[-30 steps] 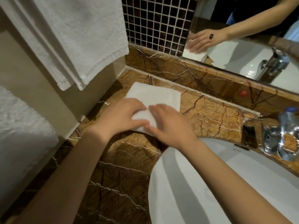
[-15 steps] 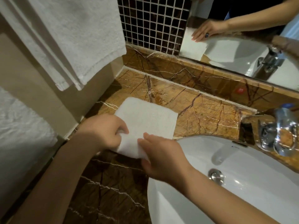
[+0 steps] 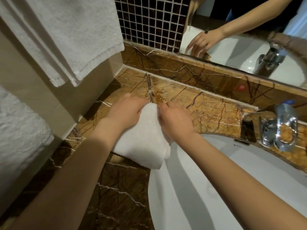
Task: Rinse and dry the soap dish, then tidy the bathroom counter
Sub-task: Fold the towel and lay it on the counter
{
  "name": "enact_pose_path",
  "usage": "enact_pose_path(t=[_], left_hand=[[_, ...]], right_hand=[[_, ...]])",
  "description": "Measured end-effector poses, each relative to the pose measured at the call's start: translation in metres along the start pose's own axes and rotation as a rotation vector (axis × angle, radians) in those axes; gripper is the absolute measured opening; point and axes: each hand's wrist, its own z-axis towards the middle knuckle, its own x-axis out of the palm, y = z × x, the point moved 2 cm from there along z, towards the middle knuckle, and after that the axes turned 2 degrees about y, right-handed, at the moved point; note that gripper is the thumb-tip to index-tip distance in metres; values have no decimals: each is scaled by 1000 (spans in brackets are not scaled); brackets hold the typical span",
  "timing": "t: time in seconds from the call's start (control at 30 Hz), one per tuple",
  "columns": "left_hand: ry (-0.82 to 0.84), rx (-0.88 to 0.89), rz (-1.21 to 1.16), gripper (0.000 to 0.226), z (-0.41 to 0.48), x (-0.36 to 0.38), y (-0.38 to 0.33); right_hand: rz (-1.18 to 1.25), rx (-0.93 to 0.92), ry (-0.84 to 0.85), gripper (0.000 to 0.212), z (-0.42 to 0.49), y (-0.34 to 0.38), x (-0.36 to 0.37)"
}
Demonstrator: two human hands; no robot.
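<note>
A small white towel [image 3: 142, 140] is lifted off the brown marble counter [image 3: 207, 110], folded over and hanging down at the sink's left rim. My left hand [image 3: 126, 112] grips its upper left edge. On the other side my right hand [image 3: 176, 120] holds the upper right edge, so both hands pinch the cloth at the top. No soap dish is in view.
The white sink [image 3: 216, 188] fills the lower right. A chrome tap [image 3: 279, 130] stands at its right rear, with a plastic bottle [image 3: 285, 110] beside it. White towels [image 3: 69, 34] hang on the left wall. A mirror [image 3: 249, 30] and mosaic tiles [image 3: 152, 22] rise behind the counter.
The towel lay flat on the counter under my hands. Both hands have since picked it up by its far edge, and it now hangs folded between them.
</note>
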Motion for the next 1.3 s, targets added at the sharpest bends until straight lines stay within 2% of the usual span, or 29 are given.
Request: enact_pose_path(t=[0.1, 0.23, 0.3, 0.4, 0.57, 0.6, 0.67, 0.7, 0.77, 0.83, 0.9, 1.0, 1.07, 1.17, 1.3], left_hand=[[-7, 23, 74, 41, 4, -8, -1], [-162, 23, 39, 38, 1, -11, -4], [-173, -6, 29, 35, -2, -1, -3], [-102, -112, -3, 41, -17, 26, 3], [-179, -163, 4, 42, -25, 30, 11], [-215, -211, -27, 41, -27, 26, 14], [-319, -385, -149, 37, -40, 17, 28], [-334, -486, -242, 35, -49, 12, 38], [-214, -642, -470, 43, -65, 7, 56], [-69, -660, -620, 40, -75, 8, 65], [-25, -630, -590, 33, -78, 11, 67], [-130, -656, -635, 28, -76, 14, 70], [-226, -668, -674, 27, -70, 15, 70], [-281, -662, -640, 24, -67, 16, 70], [-151, -611, -532, 25, -80, 22, 71]], right_hand=[[40, -19, -26, 25, -2, 2, -10], [22, -1, -156, 34, -3, -3, -20], [23, -9, -137, 33, -1, -7, -12], [4, -35, -28, 40, -5, -10, 15], [-18, -17, -111, 36, -5, -7, 20], [45, 66, -155, 31, -9, -8, 16], [303, 352, -233, 21, -27, -13, 6], [443, 494, -184, 21, -39, -17, 5], [681, 645, 83, 38, -64, -19, 8], [1003, 675, 324, 43, -84, -9, 10], [1239, 668, 361, 35, -90, 6, 11], [1260, 645, 206, 33, -74, 20, 9], [1328, 651, 112, 10, -62, 30, 4], [1267, 633, 91, 41, -65, 35, 3], [1199, 734, 138, 42, -100, 20, 16]])
